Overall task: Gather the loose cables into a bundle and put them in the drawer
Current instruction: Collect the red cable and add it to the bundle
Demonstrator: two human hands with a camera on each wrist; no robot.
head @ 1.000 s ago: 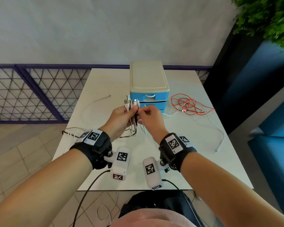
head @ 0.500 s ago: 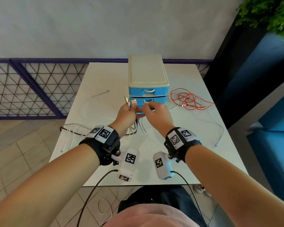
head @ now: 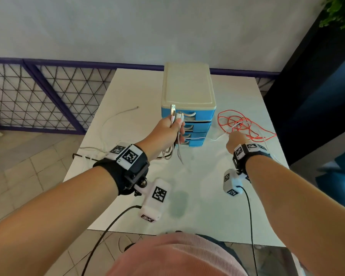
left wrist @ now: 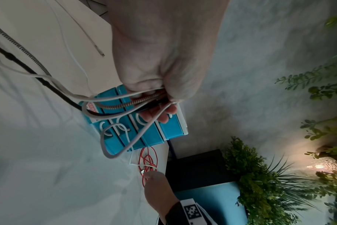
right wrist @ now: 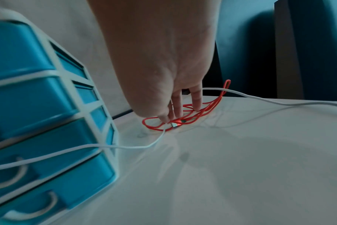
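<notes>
Left hand (head: 166, 134) fisted around a bundle of cables (left wrist: 125, 103): white, black and a braided metallic one, connector ends poking up above the thumb, a USB plug (head: 173, 109) topmost. Hand held up in front of the drawer unit (head: 187, 100), level with its upper drawers. Cable slack hangs below the fist in loops and trails left across the table (head: 139, 96), one white cable end (head: 135, 107) lying loose far left, well apart from the hand. Right hand (head: 236, 141) down at the table right of the drawer unit, fingers pointing down into the red cable (head: 245, 126) tangle; wrist view shows thumb and fingertips (right wrist: 164, 118) closing at a connector of the red cable and a white cable (right wrist: 137, 146) there, looks like a pinch, but whether it actually grips is not clear. That white cable runs from the fingertips back past the drawer unit's front corner; another white length runs off right across the table. Red cable lies in a loose heap on the table, just beside the drawer unit's right side, not touching it as far as visible. Drawer unit: blue drawers with white handles, cream top, all drawers look closed, stands mid-table toward the far edge. Beyond: a purple mesh railing (head: 38, 96) at left, a plant (left wrist: 279, 175) right.
</notes>
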